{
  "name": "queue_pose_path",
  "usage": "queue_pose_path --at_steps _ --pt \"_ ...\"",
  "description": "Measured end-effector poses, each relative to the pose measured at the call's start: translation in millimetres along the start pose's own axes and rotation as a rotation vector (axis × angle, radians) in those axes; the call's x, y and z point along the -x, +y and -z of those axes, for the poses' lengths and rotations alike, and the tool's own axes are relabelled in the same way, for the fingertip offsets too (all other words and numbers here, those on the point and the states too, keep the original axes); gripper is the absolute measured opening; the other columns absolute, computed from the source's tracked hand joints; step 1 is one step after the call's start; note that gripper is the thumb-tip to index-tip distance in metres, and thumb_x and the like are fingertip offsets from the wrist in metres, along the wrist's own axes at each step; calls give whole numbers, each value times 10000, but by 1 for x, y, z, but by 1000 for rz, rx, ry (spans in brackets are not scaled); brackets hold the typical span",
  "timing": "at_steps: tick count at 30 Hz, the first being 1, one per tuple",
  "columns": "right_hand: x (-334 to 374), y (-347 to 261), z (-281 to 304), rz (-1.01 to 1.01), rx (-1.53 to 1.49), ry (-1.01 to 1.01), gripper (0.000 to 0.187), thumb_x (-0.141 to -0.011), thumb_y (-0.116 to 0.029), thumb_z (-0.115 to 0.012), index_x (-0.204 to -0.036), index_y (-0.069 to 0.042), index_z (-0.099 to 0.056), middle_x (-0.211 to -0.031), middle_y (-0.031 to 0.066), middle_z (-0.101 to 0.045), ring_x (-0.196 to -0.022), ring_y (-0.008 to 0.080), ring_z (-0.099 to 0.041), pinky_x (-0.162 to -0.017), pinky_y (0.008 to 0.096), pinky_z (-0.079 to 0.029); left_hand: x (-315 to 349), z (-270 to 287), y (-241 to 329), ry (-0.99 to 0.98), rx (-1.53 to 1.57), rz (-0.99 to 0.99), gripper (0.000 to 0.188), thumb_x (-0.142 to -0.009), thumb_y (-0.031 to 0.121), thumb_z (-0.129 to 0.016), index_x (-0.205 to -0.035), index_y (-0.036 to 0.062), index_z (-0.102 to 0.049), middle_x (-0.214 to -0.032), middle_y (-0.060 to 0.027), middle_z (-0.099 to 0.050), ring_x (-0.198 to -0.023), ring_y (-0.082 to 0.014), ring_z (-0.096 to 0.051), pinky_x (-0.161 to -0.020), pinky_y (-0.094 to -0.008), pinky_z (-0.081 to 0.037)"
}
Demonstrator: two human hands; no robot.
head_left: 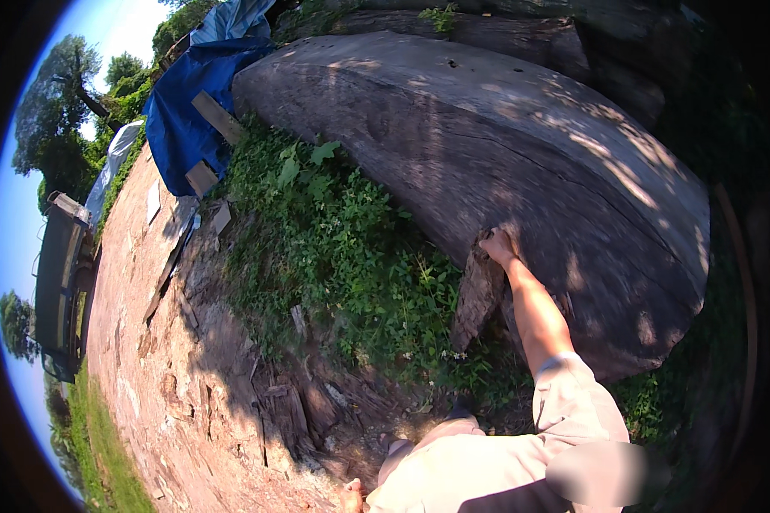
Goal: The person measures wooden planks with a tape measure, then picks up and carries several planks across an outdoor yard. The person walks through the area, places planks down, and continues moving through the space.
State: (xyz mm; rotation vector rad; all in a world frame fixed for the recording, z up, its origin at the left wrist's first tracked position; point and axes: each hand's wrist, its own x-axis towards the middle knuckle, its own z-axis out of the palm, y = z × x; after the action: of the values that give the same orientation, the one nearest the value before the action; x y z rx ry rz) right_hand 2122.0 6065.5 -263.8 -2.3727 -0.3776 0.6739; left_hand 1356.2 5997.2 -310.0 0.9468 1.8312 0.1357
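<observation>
My right hand (500, 246) reaches out and grips the upper end of a rough brown piece of wood (479, 299). The piece hangs or leans downward, tilted, against the side of a huge squared log (488, 162); I cannot tell whether its lower end rests on anything. Its lower end overlaps the green weeds (342, 256) beside the log. Low in the picture, only a little of my left hand (352, 496) shows next to my light shirt. Its fingers are mostly hidden.
Bare ground with wood scraps (274, 402) lies to the left. A blue tarp (188, 111) with boards (217, 118) against it stands at the log's far end. More logs (505, 43) lie behind. A truck (60, 274) is parked at the far left.
</observation>
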Motion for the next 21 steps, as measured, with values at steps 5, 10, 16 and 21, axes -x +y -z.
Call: queue_pose_path --at_steps 5,10,16,21 --pt "-6 -2 -17 88 53 -70 442 -736 -273 -642 -1129 -74 -601 -1134 153 -602 -1060 331 -562 -887 421 -446 8 -32 -10 -28 4 93 250 -848 255 -615 -808 9 -638 -623 -2 -564 -531 -91 -510 -493 -250 -415" --pt "5 5 -45 303 151 234 321 -752 -272 -620 -976 -43 -640 -996 178 -633 -969 371 -581 -802 458 -461 15 -35 -12 -24 39 94 250 -848 256 -614 -801 11 -640 -616 1 -560 -532 -89 -508 -497 -249 -414" --pt "66 5 -50 479 208 217 221 -774 -211 -608 -899 -30 -634 -944 193 -621 -891 377 -594 -768 454 -469 19 -24 -38 69 154 70 251 -848 256 -613 -791 14 -643 -609 5 -554 -533 -87 -504 -502 -248 -413" --pt "183 -9 -65 770 -20 138 163 -762 -93 -605 -886 11 -629 -810 190 -596 -792 359 -593 -707 397 -459 -11 -35 -36 22 58 114 251 -800 283 -655 -812 33 -677 -680 -22 -624 -627 -119 -562 -601 -286 -444"
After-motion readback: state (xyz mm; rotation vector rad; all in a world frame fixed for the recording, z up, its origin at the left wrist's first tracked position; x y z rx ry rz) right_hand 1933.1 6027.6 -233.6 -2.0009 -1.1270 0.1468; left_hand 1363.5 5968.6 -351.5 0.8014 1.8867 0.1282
